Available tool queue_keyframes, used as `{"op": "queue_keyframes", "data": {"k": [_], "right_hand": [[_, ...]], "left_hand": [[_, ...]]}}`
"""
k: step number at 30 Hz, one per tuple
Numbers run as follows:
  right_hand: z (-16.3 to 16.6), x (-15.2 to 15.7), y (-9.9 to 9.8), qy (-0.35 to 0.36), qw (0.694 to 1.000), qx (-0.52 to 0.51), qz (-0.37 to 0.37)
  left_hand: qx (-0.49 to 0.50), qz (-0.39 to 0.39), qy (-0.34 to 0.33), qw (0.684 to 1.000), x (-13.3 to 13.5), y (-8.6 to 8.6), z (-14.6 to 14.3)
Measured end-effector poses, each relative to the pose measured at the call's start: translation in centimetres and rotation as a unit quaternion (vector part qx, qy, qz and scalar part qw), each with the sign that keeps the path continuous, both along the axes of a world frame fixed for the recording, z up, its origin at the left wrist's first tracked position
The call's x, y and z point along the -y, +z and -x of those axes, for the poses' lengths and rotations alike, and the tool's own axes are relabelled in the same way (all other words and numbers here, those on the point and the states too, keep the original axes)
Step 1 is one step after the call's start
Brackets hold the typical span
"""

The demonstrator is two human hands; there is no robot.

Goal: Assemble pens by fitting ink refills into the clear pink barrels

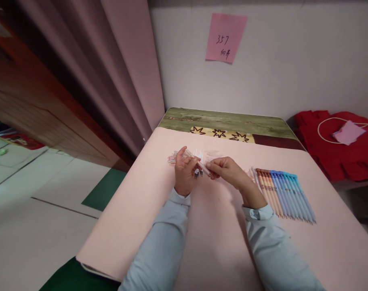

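Two-Handed Grip on a Slim Barrel

We hold one pale pen barrel (pixel 203 167) aslant over the table (pixel 126 210), toward its far edge. Our left hand (pixel 184 176) has its fingers closed on the upper part; our right hand (pixel 228 170) pinches the lower end. Dark-tipped rods (pixel 196 174) lie just beneath. Nearer the table's right edge, brown- and blue-topped pens (pixel 285 196) form a row.

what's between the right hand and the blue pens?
In the head view, the brown-topped pens lie between the right hand and the blue pens, with some pale slim pieces nearer the hand.
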State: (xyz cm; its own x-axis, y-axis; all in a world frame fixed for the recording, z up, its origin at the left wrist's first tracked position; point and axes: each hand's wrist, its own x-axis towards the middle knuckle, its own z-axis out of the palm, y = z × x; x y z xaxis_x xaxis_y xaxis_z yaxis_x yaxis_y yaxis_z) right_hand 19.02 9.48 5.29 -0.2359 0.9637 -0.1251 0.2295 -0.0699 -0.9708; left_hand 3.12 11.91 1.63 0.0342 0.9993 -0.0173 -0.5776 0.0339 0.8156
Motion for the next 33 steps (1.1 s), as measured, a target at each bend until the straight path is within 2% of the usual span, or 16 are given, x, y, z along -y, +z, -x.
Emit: {"op": "queue_keyframes", "data": {"k": [7, 23, 33], "right_hand": [[-0.01, -0.15, -0.49, 0.0, 1.0, -0.015, 0.024], [0.07, -0.09, -0.19, 0.001, 0.999, -0.023, 0.022], [0.06, -0.12, -0.39, 0.003, 0.999, -0.023, 0.023]], "left_hand": [[-0.025, -0.014, -0.003, 1.0, 0.31, 0.49, -0.08], [-0.002, -0.012, 0.0, 1.0, -0.01, 0.07, -0.03], [-0.025, -0.012, 0.0, 1.0, 0.17, 0.28, -0.08]]}}
